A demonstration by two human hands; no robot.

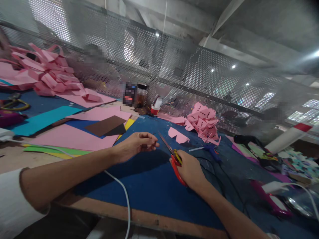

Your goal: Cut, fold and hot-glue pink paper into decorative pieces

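Observation:
My right hand (pixel 190 167) grips a pair of scissors (pixel 176 167) with red and yellow handles. Their blades point away from me, up and to the left, and look almost closed. My left hand (pixel 142 144) hovers left of the blade tips, its fingers curled in toward the thumb. Anything between those fingertips is too small to make out. Just beyond the scissors, a cut pink paper piece (pixel 178 135) with a notch lies on the blue table mat (pixel 149 189). Behind it sits a heap of pink pieces with dark dots (pixel 203 121).
A blue glue gun (pixel 212 152) lies to the right with its cord. Coloured sheets (pixel 82 137) cover the left side, below a pile of folded pink strips (pixel 52 71). A red-and-white cup (pixel 155 109) stands at the back. A white cable (pixel 124 192) crosses the front edge.

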